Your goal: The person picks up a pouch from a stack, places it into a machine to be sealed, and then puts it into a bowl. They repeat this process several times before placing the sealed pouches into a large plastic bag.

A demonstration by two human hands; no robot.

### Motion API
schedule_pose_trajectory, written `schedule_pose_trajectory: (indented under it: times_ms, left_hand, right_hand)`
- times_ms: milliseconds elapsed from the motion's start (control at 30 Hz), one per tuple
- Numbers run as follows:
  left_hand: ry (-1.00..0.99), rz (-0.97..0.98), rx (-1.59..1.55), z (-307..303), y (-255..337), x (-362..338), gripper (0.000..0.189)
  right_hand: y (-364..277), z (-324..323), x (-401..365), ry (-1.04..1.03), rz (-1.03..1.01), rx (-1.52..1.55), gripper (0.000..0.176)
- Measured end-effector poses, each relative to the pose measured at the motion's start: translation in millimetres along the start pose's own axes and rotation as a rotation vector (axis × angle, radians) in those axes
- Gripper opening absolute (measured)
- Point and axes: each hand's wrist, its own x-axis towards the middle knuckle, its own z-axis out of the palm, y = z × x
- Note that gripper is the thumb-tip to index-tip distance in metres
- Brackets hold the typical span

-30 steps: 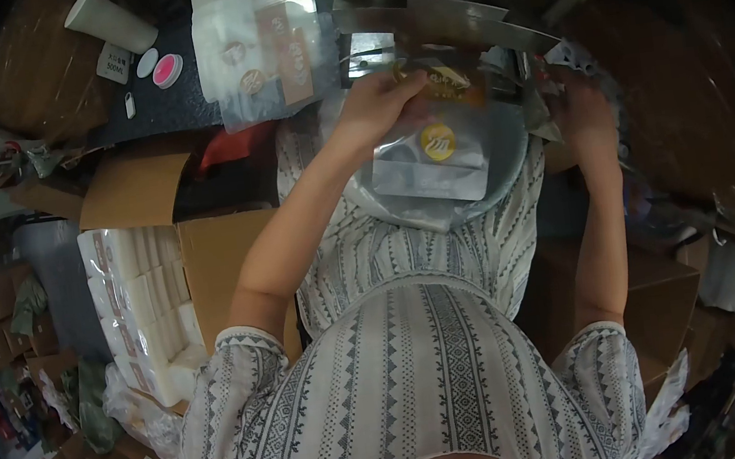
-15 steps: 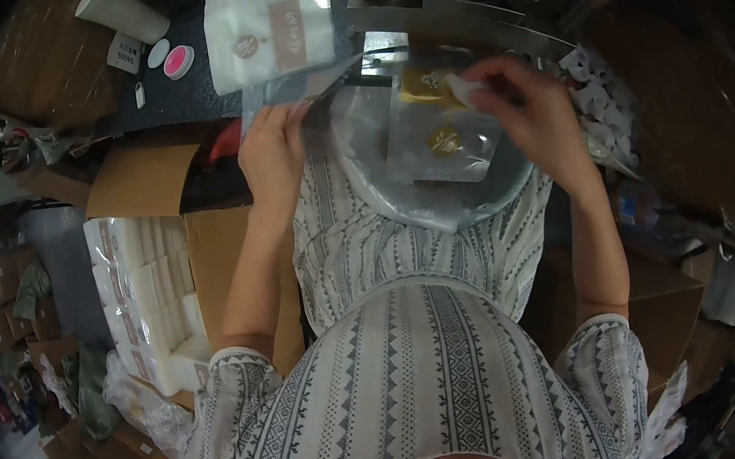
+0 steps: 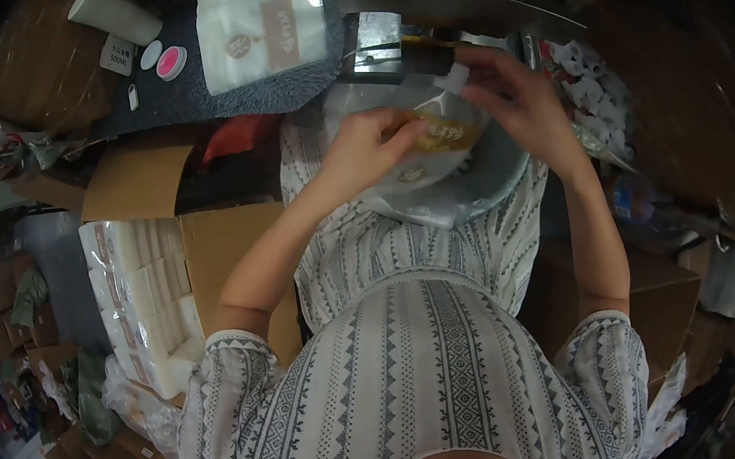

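A clear plastic bag with a gold printed band [image 3: 452,132] lies over a round grey basin [image 3: 502,167] lined with clear plastic, at my lap. My left hand [image 3: 369,149] pinches the left side of this bag between thumb and fingers. At the bag's upper right, my right hand [image 3: 517,101] holds a small white piece [image 3: 456,78] between thumb and fingers. Above the basin is a dark machine edge with a bright metal plate [image 3: 378,35].
A stack of white packs [image 3: 261,36] rests on a dark fuzzy mat [image 3: 177,97], near a white cup [image 3: 114,16] and a pink round tin [image 3: 172,63]. An open carton [image 3: 234,264] stands left beside wrapped white packs [image 3: 150,293]. Crumpled white pieces [image 3: 590,97] lie right.
My left hand has moved right and down from the mat's edge onto the gold-banded bag. The bag has shifted and tilted. My right hand has moved slightly, still with the white piece.
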Motion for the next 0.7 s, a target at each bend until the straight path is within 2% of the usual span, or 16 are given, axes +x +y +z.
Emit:
schedule_pose_trajectory:
  times_ms: [33, 100, 167, 233, 367, 433, 500, 533, 567, 600, 633, 667, 700]
  left_hand:
    - [-0.059, -0.26, -0.318, 3.5, 1.9, 6.8, 0.02]
    - [-0.071, -0.246, -0.322, 4.1, -10.1, 32.7, 0.023]
    - [-0.089, -0.236, -0.328, 6.0, -14.3, 51.0, 0.027]
    - [-0.036, -0.32, -0.591, 8.2, -9.3, 60.8, 0.03]
    - [0.018, -0.319, -0.552, 7.4, -4.4, 52.7, 0.033]
    - [-0.072, -0.24, -0.33, -21.7, -4.0, 47.4, 0.034]
    - [-0.047, -0.165, -0.146, -76.5, -15.3, 65.6, 0.036]
    - [0.136, -0.105, -0.006, -105.9, -28.5, 78.7, 0.039]
    - [0.32, -0.046, 0.136, -130.0, -41.5, 92.0, 0.043]
    - [0.315, -0.048, 0.137, -143.6, -54.4, 103.2, 0.043]
    - [0.514, 0.196, 0.66, -151.7, -70.0, 112.6, 0.049]
    - [0.702, 0.458, 1.183, -153.3, -84.1, 118.9, 0.056]
    - [0.599, 0.354, 1.102, -147.2, -102.9, 119.2, 0.065]
  right_hand:
    - [3.2, -4.1, -1.6, 0.002, -0.002, -0.004, 0.026]
    - [9.6, -12.5, -6.9, 0.188, -0.007, -0.136, 0.029]
    - [7.5, -22.1, -20.9, 0.178, 0.02, -0.137, 0.028]
    - [8.4, -29.8, -37.9, 0.167, 0.051, -0.138, 0.027]
    - [14.3, -42.4, -68.7, 0.281, 0.097, -0.201, 0.024]
    - [13.0, -54.8, -83.9, 0.322, 0.117, -0.229, 0.024]
    - [11.4, -72.2, -98.5, 0.442, 0.13, -0.466, 0.023]
    - [13.3, -82.0, -100.5, 0.446, 0.131, -0.468, 0.023]
    - [15.7, -91.4, -102.2, 0.466, 0.211, -0.592, 0.022]
    - [17.9, -95.8, -103.8, 0.484, 0.294, -0.716, 0.021]
    - [21.9, -96.7, -100.7, 0.486, 0.301, -0.715, 0.021]
    - [28.5, -98.7, -91.3, 0.423, 0.344, -0.884, 0.023]
    - [33.4, -100.2, -83.3, 0.357, 0.386, -1.053, 0.025]
